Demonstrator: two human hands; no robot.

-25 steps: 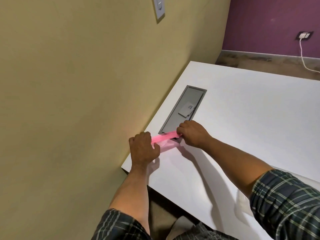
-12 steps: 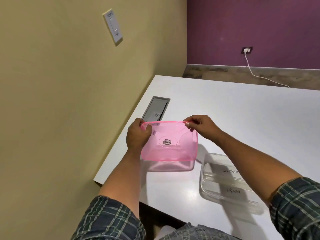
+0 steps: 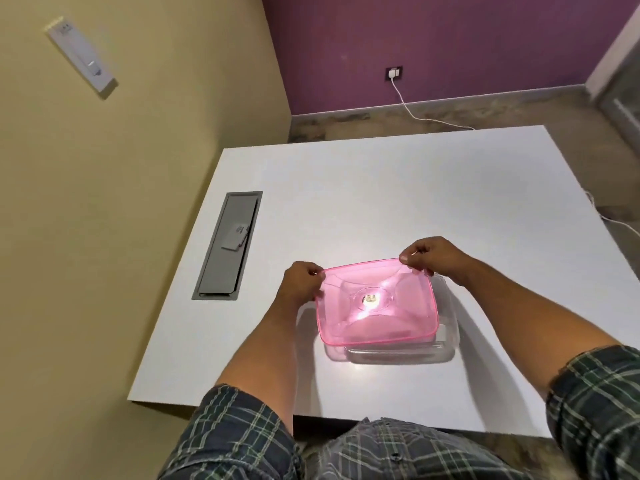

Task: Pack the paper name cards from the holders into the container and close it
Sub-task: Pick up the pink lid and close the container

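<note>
A translucent pink lid hovers just above a clear plastic container that stands on the white table. My left hand pinches the lid's far left corner. My right hand pinches its far right corner. The lid covers most of the container, so only the container's near and right rims show. The name cards inside are hidden under the lid.
A grey cable hatch is set into the table at the left, with a small white card lying on it. The yellow wall runs along the table's left edge. A white cable trails over the floor beyond the table.
Both hands have carried the pink lid from the table's left edge by the hatch rightward, turned it flat, and brought it over the clear container.
</note>
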